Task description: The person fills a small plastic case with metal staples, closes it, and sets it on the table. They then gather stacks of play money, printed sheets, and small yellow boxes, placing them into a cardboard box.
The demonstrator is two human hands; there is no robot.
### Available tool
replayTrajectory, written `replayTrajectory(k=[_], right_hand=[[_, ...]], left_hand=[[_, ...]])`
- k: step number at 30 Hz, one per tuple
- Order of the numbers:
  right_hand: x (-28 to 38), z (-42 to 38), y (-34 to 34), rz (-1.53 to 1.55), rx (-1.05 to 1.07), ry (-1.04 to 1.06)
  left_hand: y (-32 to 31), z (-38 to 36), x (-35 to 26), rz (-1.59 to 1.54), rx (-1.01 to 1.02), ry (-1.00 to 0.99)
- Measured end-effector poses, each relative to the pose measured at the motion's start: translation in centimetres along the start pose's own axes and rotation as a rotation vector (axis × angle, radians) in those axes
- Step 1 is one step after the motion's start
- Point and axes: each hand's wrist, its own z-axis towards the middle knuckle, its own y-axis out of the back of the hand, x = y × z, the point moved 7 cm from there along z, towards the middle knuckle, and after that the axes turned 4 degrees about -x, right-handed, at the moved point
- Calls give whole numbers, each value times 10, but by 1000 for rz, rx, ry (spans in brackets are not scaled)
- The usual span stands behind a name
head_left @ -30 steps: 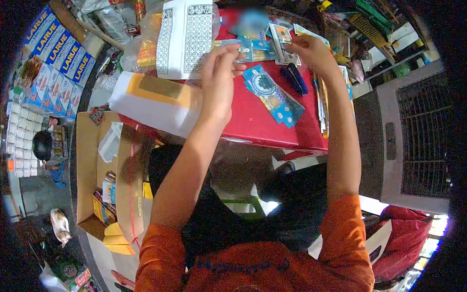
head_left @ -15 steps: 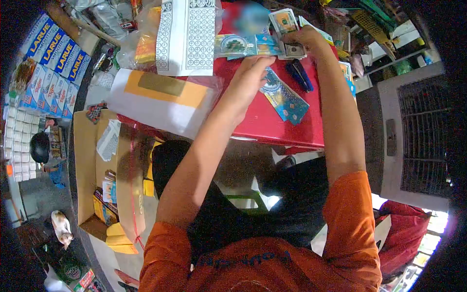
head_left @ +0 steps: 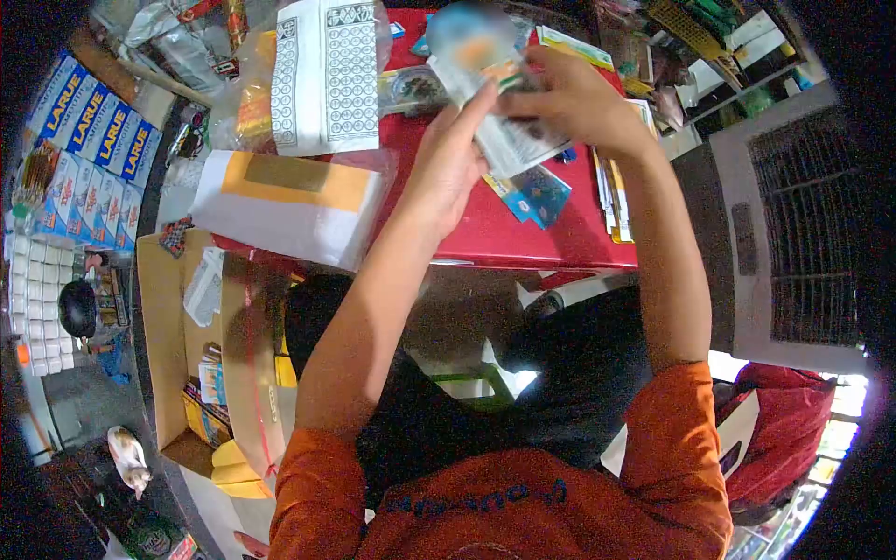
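My left hand [head_left: 455, 177] grips a bundle of dollar-like paper notes [head_left: 516, 145] above the red table, its thumb lying along the near side. Over the bundle's upper right side is my right hand [head_left: 588, 107], its fingers smeared by motion, so its hold cannot be made out. Blue patterned notes [head_left: 543, 198] lie on the table just below the bundle. A dark blue object [head_left: 567, 155], perhaps a stapler, is nearly hidden behind my right hand. More patterned notes [head_left: 411, 91] in clear wrapping lie left of the bundle.
On the red table [head_left: 523, 245] lie a printed white sheet [head_left: 327, 79] and a plastic-wrapped white and orange pack [head_left: 285, 201]. Below left stands an open cardboard box [head_left: 173, 373] with paper packs. Stacked LARUE cartons [head_left: 93, 112] are at far left. Further notes [head_left: 613, 201] line the table's right edge.
The dollar-like notes have come up off the table's far side, nearer to me, into my left hand. My right hand has moved nearer along with them. The view has shifted slightly.
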Motion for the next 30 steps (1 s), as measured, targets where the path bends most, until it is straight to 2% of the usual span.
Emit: replayTrajectory(k=[1,2,3,5,6,8,9,13,15,17,22,24,26,27,29,30], right_hand=[[14,-6,-6,-62,52,54],[-3,2,-3,-110,13,172],[-15,13,13,-109,11,168],[-41,35,35,-693,16,99],[-49,38,33,-697,16,98],[-92,34,53,-1218,-295,-386],[-99,35,45,-1219,-300,-386],[-100,43,18,-1181,-429,-431],[-105,49,11,-1175,-216,-508],[-133,68,14,-1122,-265,-487],[-99,72,16,-884,-307,-449],[-108,85,28,-976,-161,-309],[-80,49,71,-749,-598,-61],[-82,47,92,-619,-651,87],[-55,4,98,91,-569,159],[-47,-16,95,96,-525,120]], left_hand=[[-1,1,2,1,6,3],[7,1,5,-5,-58,18],[17,1,9,-13,-126,32],[28,10,15,-66,-81,26],[32,11,14,-111,-120,25],[35,10,8,-138,-175,3],[33,10,6,-138,-171,0],[30,5,2,-156,-175,-12],[31,4,1,-150,-179,-6],[31,5,1,-158,-171,-10],[33,4,-3,-176,-161,-31],[36,3,-2,-165,-154,-24],[34,-3,-10,-154,-171,-37],[33,-7,-12,-145,-185,-44],[36,-3,-9,-141,-176,-58],[38,-1,-9,-132,-167,-72]])
